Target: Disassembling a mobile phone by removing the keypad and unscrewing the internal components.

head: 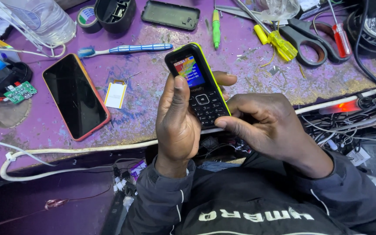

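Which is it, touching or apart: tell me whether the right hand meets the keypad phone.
Touching. The head view shows the right hand with its thumb tip pressed to the lower edge of the keypad phone, which the left hand holds upright.

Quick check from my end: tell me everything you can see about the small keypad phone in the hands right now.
The keypad phone is a small bar handset, black-fronted with a yellow-green edge, apparently plastic. Its screen is lit, showing a colourful picture with lines of text. Below sit a square navigation key and rows of dark number keys. It is held face up, tilted slightly left, above the purple bench. The left hand grips its left side, thumb near the screen; the right hand supports the lower right, thumb tip at the keypad's bottom edge.
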